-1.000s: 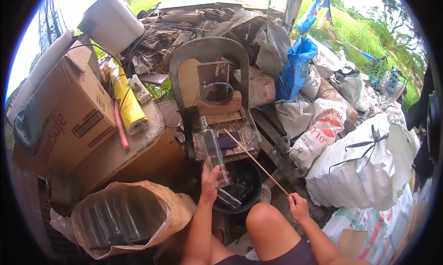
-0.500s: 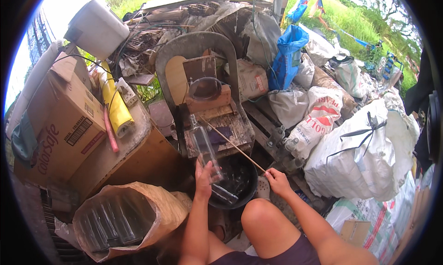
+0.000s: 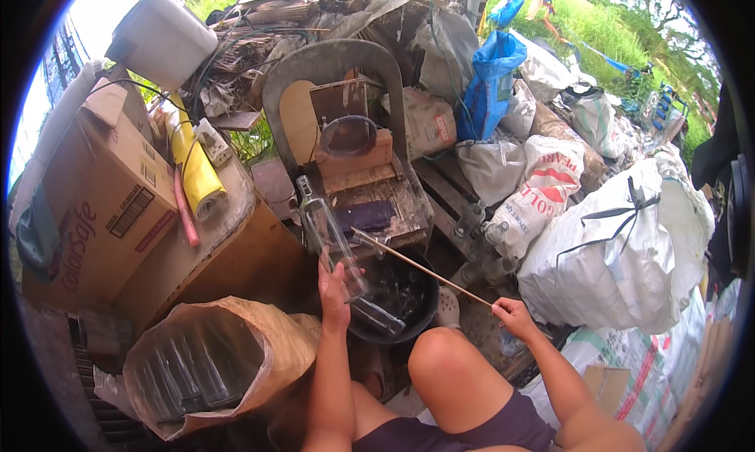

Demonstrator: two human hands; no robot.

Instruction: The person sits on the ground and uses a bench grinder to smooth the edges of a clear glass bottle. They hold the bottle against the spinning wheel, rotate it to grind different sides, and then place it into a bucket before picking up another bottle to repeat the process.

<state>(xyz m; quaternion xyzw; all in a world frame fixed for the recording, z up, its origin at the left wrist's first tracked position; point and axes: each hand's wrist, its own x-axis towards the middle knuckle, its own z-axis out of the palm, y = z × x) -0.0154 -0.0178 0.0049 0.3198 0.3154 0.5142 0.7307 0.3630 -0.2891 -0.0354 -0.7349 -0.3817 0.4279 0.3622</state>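
Note:
My left hand (image 3: 334,287) is closed around a clear glass bottle (image 3: 324,220), held tilted, neck up, above a black basin (image 3: 423,309). Another glass bottle (image 3: 379,318) lies slanting in that basin. My right hand (image 3: 511,317) grips the lower end of a long thin wooden stick (image 3: 429,267), whose far tip is beside the held bottle. Behind them, a weathered chair (image 3: 338,47) bears a wooden block (image 3: 354,159) with a dark ring on top and a dark cloth (image 3: 370,213).
At left are a paper sack (image 3: 283,350) of glass bottles, a wooden cabinet (image 3: 212,271), a cardboard box (image 3: 110,208) and a yellow roll (image 3: 197,169). At right, white sacks (image 3: 598,271), a blue sack (image 3: 487,82) and more glassware (image 3: 472,232) crowd around a pallet.
My right hand has moved right and a little down, drawing the stick's tip lower along the bottle. My left hand and bottle have shifted slightly left and up in the view.

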